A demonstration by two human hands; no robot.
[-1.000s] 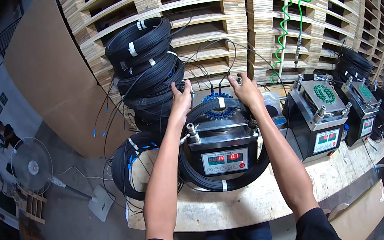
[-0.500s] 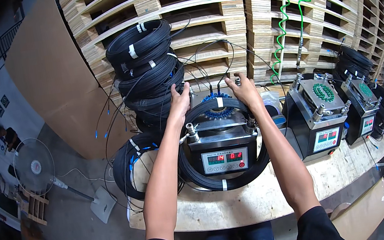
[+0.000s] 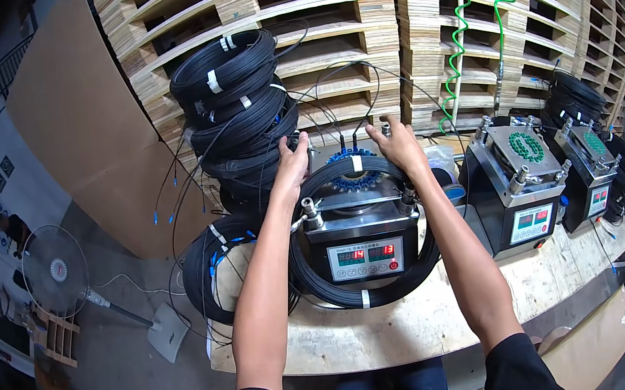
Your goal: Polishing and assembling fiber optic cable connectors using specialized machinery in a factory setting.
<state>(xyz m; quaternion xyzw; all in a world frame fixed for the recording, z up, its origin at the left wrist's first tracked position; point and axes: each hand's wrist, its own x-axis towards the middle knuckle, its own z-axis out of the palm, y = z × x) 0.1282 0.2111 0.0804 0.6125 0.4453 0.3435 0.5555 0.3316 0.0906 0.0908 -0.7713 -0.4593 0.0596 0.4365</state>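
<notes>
1. stacked wooden pallets walled off the back of a workshop, and a pale wooden tabletop stood in front of them.
2. at the centre of the tabletop sat a grey box machine with a red-digit display, and a large black cable coil ringed it, bound with white ties.
3. the left hand rested on the coil's upper left arc, fingers curled over the cable; whether that grip was fully closed i could not tell.
4. the right hand lay on the upper right arc, fingers spread and loosely bent over the cable, also too hidden to call closed.
5. compared with 1 second earlier, both hands sat in nearly the same spots and the coil had not shifted; the hold looked like a steadying one, not a lift.
6. a tall pile of bound black coils stood just left of the machine, with 2 similar machines to the right and a green spiral hose hanging behind.
7. a floor fan stood well apart on the left.
</notes>
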